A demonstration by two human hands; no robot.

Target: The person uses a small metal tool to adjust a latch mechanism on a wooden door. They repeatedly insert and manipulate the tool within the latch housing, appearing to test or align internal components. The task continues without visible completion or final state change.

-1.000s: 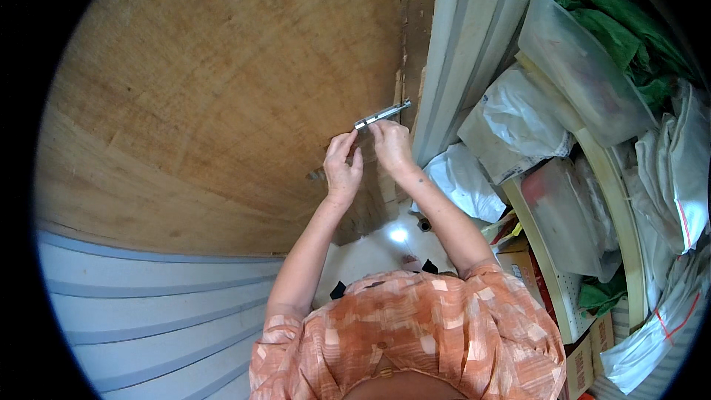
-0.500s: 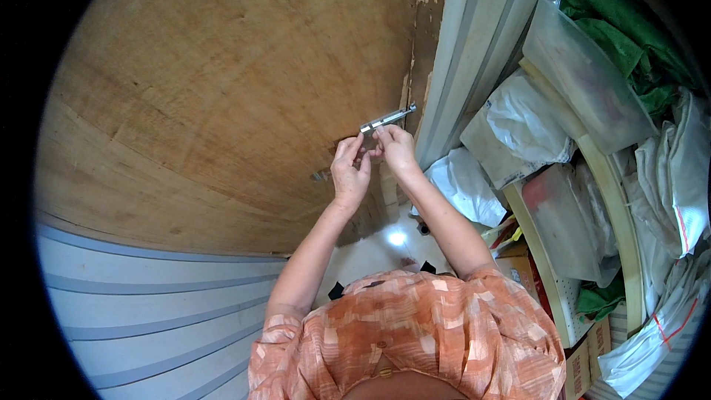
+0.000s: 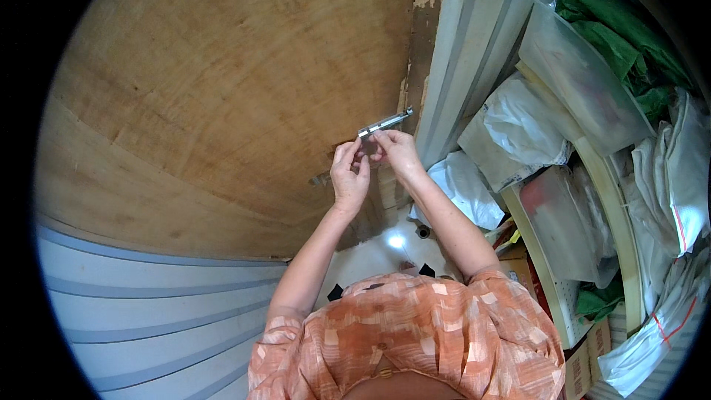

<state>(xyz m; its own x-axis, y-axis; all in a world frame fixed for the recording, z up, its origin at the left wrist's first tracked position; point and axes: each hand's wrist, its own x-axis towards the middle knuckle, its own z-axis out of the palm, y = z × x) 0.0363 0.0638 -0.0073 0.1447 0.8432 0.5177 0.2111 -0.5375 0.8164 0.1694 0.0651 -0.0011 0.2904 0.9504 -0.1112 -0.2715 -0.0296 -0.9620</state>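
Fingertips of the right hand (image 3: 398,154) are drawn together at the near side of a silver metal bolt (image 3: 385,124), thumb and forefinger seeming to pinch its middle while the other fingers curl below. The left hand (image 3: 350,179) has its forefinger raised to the bolt's left end, its thumb bent a little apart from that finger; whether it touches the metal or has something small between the tips cannot be made out.

Compared with a second ago, the two hands have come closer, so that the left thumb and the right hand's curled fingers now nearly meet beneath the bolt. The bolt itself has hardly moved against the wood behind it. I judge from this that both hands now attend to its left half, the right one likely steadying it and the left minding the end.

The bolt slants with its right end farther off, in front of a brown wooden panel (image 3: 244,96) and close to the panel's right edge; whether it is fixed there is unclear. A small metal fitting (image 3: 320,179) sits on the panel just left of the left hand. Beyond the panel's right edge stand a dark wooden post (image 3: 427,30) and a pale ribbed wall (image 3: 474,37). Farther right, a shelf (image 3: 633,274) bears translucent bins (image 3: 581,78), green cloth (image 3: 626,41) and white plastic bags (image 3: 526,115).
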